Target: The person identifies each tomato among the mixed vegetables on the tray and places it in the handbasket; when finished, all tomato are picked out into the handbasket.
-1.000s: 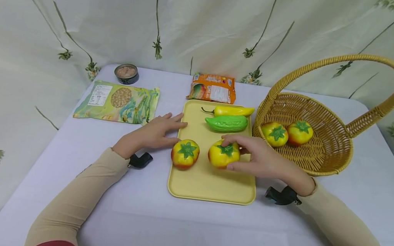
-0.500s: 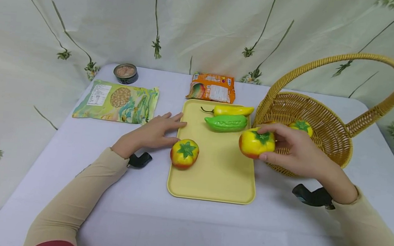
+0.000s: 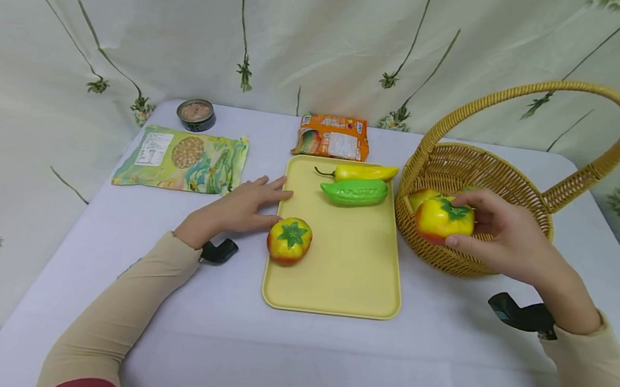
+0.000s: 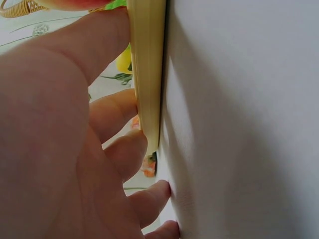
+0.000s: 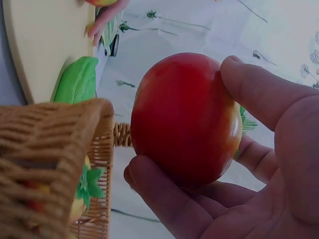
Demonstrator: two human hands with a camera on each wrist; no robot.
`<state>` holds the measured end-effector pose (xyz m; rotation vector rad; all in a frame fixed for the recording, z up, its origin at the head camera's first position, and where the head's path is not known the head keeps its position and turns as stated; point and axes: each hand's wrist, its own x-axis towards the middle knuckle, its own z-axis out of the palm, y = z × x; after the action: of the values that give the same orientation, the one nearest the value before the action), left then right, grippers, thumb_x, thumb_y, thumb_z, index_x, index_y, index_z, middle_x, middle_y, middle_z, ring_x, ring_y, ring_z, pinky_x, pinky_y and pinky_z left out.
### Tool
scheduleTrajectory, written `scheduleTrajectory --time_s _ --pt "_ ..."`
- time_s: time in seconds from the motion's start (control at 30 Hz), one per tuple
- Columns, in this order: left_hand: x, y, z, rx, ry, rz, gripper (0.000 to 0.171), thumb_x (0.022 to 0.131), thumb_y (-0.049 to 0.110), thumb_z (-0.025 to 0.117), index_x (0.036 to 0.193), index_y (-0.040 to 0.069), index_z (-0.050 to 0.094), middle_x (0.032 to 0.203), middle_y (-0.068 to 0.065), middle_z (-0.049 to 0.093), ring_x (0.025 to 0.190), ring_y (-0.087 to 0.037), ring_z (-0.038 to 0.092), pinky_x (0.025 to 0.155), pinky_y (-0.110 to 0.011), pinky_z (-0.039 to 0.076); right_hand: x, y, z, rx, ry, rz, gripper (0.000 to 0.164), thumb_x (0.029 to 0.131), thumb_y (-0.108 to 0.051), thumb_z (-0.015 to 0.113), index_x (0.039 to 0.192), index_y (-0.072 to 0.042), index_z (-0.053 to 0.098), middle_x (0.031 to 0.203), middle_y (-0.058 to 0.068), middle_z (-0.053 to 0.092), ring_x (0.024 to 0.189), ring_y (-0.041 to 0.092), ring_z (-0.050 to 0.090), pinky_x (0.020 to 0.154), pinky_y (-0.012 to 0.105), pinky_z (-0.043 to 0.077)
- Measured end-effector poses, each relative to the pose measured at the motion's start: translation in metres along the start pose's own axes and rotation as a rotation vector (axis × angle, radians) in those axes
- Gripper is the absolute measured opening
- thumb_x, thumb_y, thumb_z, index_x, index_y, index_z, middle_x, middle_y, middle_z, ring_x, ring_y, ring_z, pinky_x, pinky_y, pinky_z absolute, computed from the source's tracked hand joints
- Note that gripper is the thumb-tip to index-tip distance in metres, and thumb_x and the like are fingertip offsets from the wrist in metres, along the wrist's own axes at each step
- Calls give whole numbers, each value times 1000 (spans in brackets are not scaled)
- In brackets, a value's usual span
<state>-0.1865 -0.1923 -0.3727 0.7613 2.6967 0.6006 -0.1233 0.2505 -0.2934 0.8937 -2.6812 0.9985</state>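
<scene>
My right hand (image 3: 514, 237) grips a yellow-and-red toy tomato (image 3: 443, 221) with a green leafy top, held over the near-left rim of the wicker basket (image 3: 531, 196). In the right wrist view its red underside shows between thumb and fingers. Inside the basket are other toy tomatoes, partly hidden behind the held one. My left hand (image 3: 240, 206) lies with spread fingers at the left edge of the yellow tray (image 3: 336, 280), fingertips touching its side. One more tomato (image 3: 289, 241) sits on the tray by the left thumb. A green pepper-like vegetable (image 3: 354, 191) and a yellow chili pepper (image 3: 363, 172) lie at the tray's far end.
An orange packet (image 3: 332, 136) lies behind the tray. At the left are a green patterned bag (image 3: 187, 161) and a small open can (image 3: 196, 115). The basket's tall handle (image 3: 531, 87) arches over it.
My right hand has lifted the tomato off the tray and carried it right to above the basket's rim. The left hand has stayed in place.
</scene>
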Motion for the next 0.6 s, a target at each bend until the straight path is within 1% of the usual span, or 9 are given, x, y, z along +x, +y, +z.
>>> scheduleTrajectory --time_s 0.13,0.3,0.43,0.6 --pt "-1 1 -1 1 0 -3 59 98 26 64 152 10 48 169 -18 23 152 -58 17 120 -74 14 -5 6 -4 -12 12 42 55 73 7 86 122 3 60 118 20 67 93 -16 57 79 1 49" --pt "-1 2 -2 -1 2 -4 59 98 26 65 152 10 49 169 -18 23 152 -58 17 120 -74 14 -10 16 -8 -5 13 96 54 77 7 83 124 4 57 120 22 64 92 -17 56 77 0 48" --pt "0 1 -1 -3 3 -2 59 98 26 65 152 10 49 169 -18 23 152 -58 17 120 -75 14 -11 24 -10 9 2 132 52 79 8 81 124 5 55 119 22 62 88 -14 57 73 2 50" --pt "0 1 0 -4 1 -1 59 98 26 65 152 10 49 169 -18 23 152 -58 17 120 -75 14 -10 31 -12 23 -37 215 49 83 4 79 125 4 54 120 23 60 86 -13 57 71 3 50"
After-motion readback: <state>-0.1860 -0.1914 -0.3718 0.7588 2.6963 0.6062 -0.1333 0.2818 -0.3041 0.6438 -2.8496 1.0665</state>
